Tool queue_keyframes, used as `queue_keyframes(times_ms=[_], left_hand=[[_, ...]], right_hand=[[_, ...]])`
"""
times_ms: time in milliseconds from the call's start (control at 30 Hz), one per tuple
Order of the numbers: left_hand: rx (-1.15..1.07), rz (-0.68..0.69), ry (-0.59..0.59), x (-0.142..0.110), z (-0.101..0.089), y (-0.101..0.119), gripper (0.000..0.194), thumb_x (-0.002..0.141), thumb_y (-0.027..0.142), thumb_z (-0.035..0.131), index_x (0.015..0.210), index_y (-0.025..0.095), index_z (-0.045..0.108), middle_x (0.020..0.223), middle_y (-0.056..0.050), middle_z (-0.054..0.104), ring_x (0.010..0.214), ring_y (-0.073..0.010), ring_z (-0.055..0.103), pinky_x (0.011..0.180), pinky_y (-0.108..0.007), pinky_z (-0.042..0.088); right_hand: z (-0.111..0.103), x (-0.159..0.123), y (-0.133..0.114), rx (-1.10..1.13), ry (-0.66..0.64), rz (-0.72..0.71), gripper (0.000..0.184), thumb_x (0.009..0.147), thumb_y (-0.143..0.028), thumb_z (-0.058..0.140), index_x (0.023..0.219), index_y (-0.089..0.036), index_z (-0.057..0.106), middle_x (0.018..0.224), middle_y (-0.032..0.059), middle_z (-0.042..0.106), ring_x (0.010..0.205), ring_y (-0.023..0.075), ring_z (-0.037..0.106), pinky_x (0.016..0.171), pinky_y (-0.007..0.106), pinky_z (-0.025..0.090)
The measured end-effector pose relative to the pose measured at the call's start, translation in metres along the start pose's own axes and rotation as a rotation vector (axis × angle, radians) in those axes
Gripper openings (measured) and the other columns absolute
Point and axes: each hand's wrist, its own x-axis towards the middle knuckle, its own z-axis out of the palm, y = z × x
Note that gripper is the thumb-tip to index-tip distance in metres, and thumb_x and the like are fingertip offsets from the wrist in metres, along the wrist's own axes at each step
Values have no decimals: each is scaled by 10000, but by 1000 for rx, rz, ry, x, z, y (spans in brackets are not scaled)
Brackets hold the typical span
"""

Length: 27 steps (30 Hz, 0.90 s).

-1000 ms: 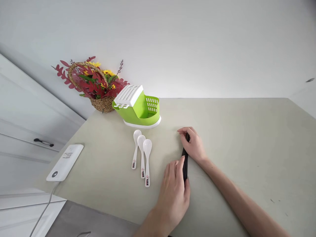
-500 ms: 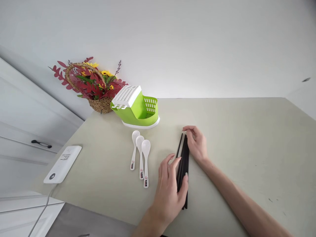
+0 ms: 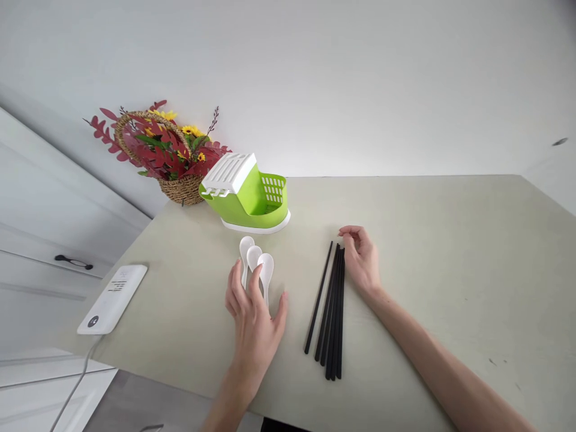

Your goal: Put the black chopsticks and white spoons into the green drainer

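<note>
Three white spoons [image 3: 266, 267] lie side by side on the table, bowls toward the wall. Over their handles is my left hand [image 3: 252, 318], fingers spread around the group; whether it touches them I cannot tell. The handle ends are hidden beneath it. Several black chopsticks [image 3: 332, 318] lie to the right, fanned slightly, with one apart on the left. Beside their thin far ends rests my right hand [image 3: 361, 258], its fingers curled; anything inside the fingers is hidden. Behind the spoons stands a green and white utensil holder [image 3: 256, 201] with a slotted top and a lattice-sided basket.
A wicker basket [image 3: 182, 191] of red leaves and yellow flowers stands at the table's back left corner. Near the left edge lies a white flat device [image 3: 112, 300] with a grey cable. The pale table [image 3: 450, 270] meets the wall behind.
My left hand has moved left, off the chopsticks and over the spoon handles. The leftmost chopstick now shows in full. My right hand has barely shifted.
</note>
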Motion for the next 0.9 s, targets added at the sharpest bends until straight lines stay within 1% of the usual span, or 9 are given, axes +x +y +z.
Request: queue_keyframes(times_ms=[133, 267, 367, 433, 533, 667, 767, 900], left_hand=[[57, -31, -47, -1, 4, -11, 630, 1009, 397, 602, 1544, 179, 350, 1634, -272, 320, 1514, -455, 335, 1148, -694, 348], [83, -75, -45, 2, 1, -26, 620, 1019, 426, 564, 1539, 162, 354, 1575, -263, 413, 1465, -442, 408, 1129, -669, 387], [96, -105, -39, 7, -4, -39, 637, 1007, 470, 566, 1520, 140, 381, 1461, -249, 521, 1373, -433, 497, 1085, -633, 443], [92, -110, -46, 9, -8, -46, 630, 1000, 497, 571, 1494, 138, 414, 1362, -225, 585, 1280, -411, 566, 1048, -598, 479], [82, -100, -64, 9, -11, -53, 561, 1013, 502, 549, 1447, 157, 461, 1258, -182, 635, 1184, -368, 630, 1012, -545, 507], [110, -58, -109, 6, -11, -55, 446, 1055, 474, 495, 1365, 155, 517, 1133, -144, 693, 1077, -329, 678, 957, -497, 520], [132, -4, -126, 3, -8, -56, 357, 1080, 437, 456, 1301, 175, 558, 1120, -133, 733, 1032, -311, 702, 911, -470, 521], [130, 33, -103, 3, -7, -59, 342, 1097, 432, 421, 1259, 183, 589, 1087, -123, 763, 972, -297, 725, 847, -455, 539]], right_hand=[[0, 0, -1, 8, 11, 0, 203, 968, -359, 492, 1029, -239, 644, 1051, 52, 713, 630, 156, 485, 601, 318, 384], [1, 1, -3, 33, 42, 11, 203, 972, -358, 482, 1008, -239, 642, 1039, 50, 702, 799, 192, 578, 712, 328, 429], [1, 2, -3, 65, 60, -8, 194, 971, -355, 476, 991, -238, 630, 1018, 54, 695, 912, 211, 607, 796, 340, 442], [1, 3, -3, 75, 64, -11, 186, 966, -346, 477, 984, -238, 627, 1009, 55, 690, 948, 217, 608, 830, 347, 441], [1, 3, -3, 75, 63, -5, 180, 961, -339, 482, 983, -235, 627, 1010, 57, 686, 954, 218, 603, 847, 355, 436], [1, 2, -4, 75, 62, 11, 180, 953, -348, 494, 987, -234, 628, 1014, 58, 688, 943, 218, 600, 841, 360, 435], [0, 1, -4, 78, 55, 22, 174, 939, -346, 510, 988, -234, 633, 1010, 54, 692, 933, 217, 604, 828, 360, 436], [0, 2, -3, 87, 64, 7, 160, 917, -329, 518, 969, -231, 633, 985, 45, 692, 910, 212, 607, 815, 356, 436]])
